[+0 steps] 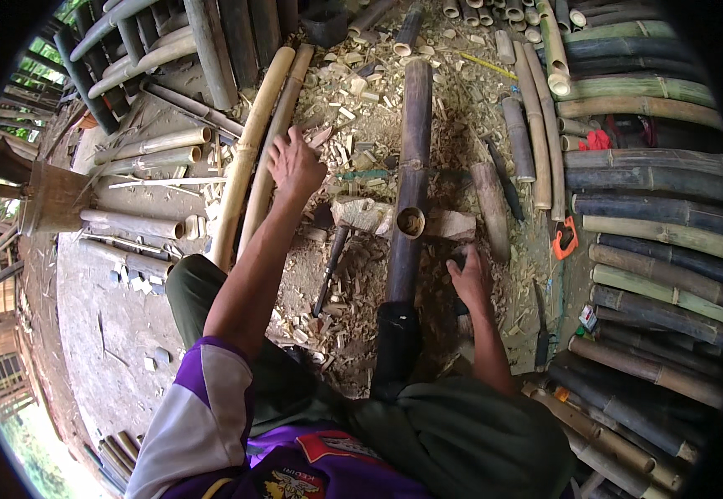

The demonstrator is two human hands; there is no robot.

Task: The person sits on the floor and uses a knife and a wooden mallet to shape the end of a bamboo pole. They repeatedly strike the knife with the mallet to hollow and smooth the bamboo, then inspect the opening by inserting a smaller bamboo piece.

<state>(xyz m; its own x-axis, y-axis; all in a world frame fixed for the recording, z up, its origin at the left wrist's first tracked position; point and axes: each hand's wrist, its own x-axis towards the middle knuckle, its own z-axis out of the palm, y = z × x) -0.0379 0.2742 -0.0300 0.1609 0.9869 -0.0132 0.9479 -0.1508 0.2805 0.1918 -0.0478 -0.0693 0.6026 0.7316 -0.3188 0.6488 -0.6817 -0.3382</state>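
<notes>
A dark bamboo pole (pixel 415 116) lies lengthwise before me, with a round hole (pixel 411 222) cut in its upper side. Pale wooden blocks (pixel 453 224) show on both sides beneath it. My left hand (pixel 297 164) is raised at a slim tan bamboo pole (pixel 263 179), its fingers bent but apart; whether they touch the pole is unclear. Beside its fingertips is a pointed pinkish wood piece (pixel 320 137). My right hand (pixel 470 279) hovers right of the dark pole, just below the block, thumb and forefinger apart. A dark tapered tool (pixel 331 270) lies left of the pole.
Wood chips (pixel 353 158) litter the ground. Bamboo lengths (pixel 653 179) are stacked along the right, near an orange-handled saw (pixel 564 239) and a long dark blade (pixel 542 324). More cut bamboo (pixel 153 145) lies left, by a wooden stump (pixel 54 195). A black cloth-like shape (pixel 396 341) meets the pole's near end.
</notes>
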